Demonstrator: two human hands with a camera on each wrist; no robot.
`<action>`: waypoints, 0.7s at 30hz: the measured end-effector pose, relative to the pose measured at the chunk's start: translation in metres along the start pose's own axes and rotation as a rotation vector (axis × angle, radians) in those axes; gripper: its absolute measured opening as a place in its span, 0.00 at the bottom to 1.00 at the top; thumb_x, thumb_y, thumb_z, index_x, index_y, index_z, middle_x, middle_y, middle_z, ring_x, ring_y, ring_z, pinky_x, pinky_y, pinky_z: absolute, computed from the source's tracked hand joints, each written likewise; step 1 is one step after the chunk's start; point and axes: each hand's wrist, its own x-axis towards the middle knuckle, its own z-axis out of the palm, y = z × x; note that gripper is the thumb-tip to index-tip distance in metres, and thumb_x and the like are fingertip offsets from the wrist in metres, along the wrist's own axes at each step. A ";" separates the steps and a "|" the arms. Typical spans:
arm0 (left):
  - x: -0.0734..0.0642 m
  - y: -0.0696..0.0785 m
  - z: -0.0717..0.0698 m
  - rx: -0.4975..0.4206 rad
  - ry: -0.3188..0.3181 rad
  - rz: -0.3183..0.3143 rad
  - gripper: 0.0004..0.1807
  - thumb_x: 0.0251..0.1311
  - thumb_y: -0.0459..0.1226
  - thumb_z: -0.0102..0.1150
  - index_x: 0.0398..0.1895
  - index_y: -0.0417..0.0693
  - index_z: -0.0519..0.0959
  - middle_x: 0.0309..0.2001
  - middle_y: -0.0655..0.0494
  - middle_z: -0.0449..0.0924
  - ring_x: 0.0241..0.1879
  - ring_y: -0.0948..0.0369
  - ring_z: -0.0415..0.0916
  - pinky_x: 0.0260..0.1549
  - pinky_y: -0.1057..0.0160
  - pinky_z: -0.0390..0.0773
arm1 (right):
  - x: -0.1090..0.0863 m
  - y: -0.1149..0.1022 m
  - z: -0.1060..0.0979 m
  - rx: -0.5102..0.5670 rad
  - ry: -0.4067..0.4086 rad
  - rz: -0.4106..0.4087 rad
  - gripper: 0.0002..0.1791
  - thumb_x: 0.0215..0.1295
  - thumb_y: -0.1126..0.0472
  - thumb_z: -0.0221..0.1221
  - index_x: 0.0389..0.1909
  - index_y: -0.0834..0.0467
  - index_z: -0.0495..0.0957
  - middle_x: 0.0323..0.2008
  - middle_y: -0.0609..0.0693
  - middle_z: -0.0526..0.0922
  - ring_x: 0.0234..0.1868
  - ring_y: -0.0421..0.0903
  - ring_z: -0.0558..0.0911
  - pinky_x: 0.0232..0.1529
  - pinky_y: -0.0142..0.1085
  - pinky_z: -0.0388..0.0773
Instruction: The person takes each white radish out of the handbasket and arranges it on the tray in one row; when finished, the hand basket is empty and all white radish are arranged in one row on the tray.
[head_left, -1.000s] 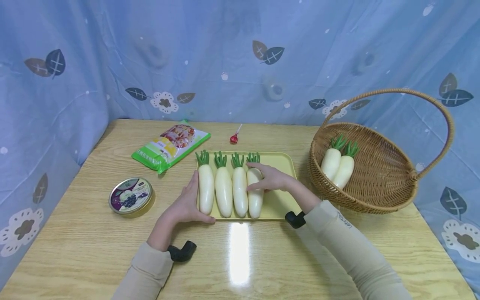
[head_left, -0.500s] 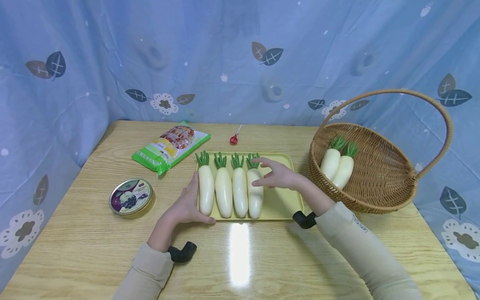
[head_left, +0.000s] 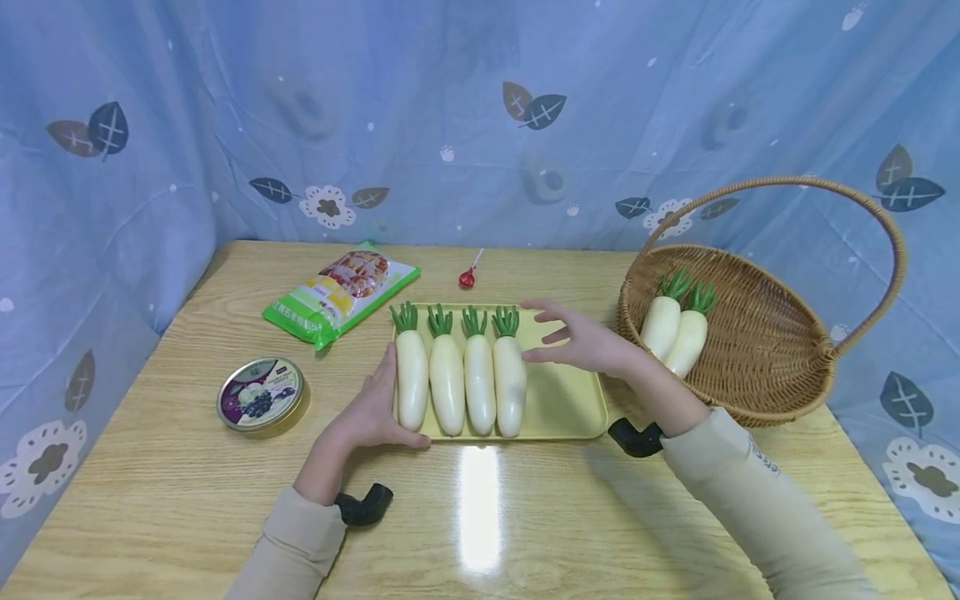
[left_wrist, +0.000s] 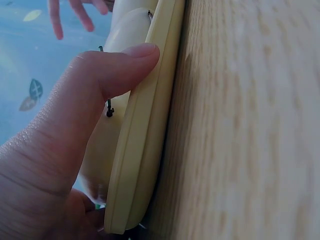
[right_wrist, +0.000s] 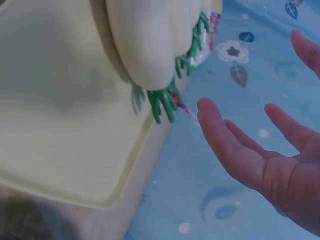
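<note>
we have 4 white radishes (head_left: 447, 387) side by side on the tray (head_left: 566, 408); our left hand (head_left: 371, 417), spread, thumbs its near rim; our right hand (head_left: 588, 340) hangs spread above its right half.

White, green-topped radishes (head_left: 447, 387) line a pale-yellow tray (head_left: 566, 404). Right of the tray, a woven brown basket (head_left: 780, 354) shows two more radishes (head_left: 687, 343) in the same colours. Left of the tray, a gold-sided tin (head_left: 260, 393) wears purple and white with dark grapes. Behind and left of the tray, a bag (head_left: 341, 292) pairs bright green and white with a reddish food print; straight behind, a lollipop (head_left: 467, 278) is red on white. Under the tray, the table (head_left: 165, 475) is yellow-brown with streaked grain; beyond it, a blue curtain (head_left: 442, 83) carries grey and brown leaves and white flowers. In front, sleeves (head_left: 300, 529) are beige, the right one dark-lettered.
</note>
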 end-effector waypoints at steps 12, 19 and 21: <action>0.000 -0.002 0.000 0.002 0.001 -0.004 0.81 0.21 0.51 0.79 0.67 0.33 0.25 0.70 0.36 0.26 0.69 0.46 0.30 0.63 0.42 0.36 | -0.016 -0.016 -0.016 -0.024 0.043 -0.029 0.41 0.55 0.51 0.64 0.68 0.48 0.54 0.64 0.58 0.59 0.57 0.57 0.70 0.50 0.47 0.74; 0.001 -0.002 -0.001 0.004 0.000 0.003 0.81 0.21 0.51 0.79 0.67 0.33 0.25 0.70 0.37 0.26 0.69 0.46 0.30 0.63 0.43 0.36 | -0.022 -0.021 -0.028 -0.054 0.064 -0.039 0.41 0.55 0.52 0.64 0.68 0.49 0.54 0.63 0.59 0.61 0.56 0.57 0.71 0.49 0.47 0.74; 0.000 -0.001 -0.001 0.005 -0.003 -0.001 0.81 0.21 0.51 0.79 0.67 0.33 0.25 0.70 0.37 0.26 0.69 0.46 0.30 0.64 0.44 0.36 | -0.025 -0.023 -0.032 -0.057 0.073 -0.036 0.41 0.55 0.52 0.64 0.68 0.49 0.55 0.62 0.59 0.61 0.56 0.56 0.71 0.49 0.47 0.74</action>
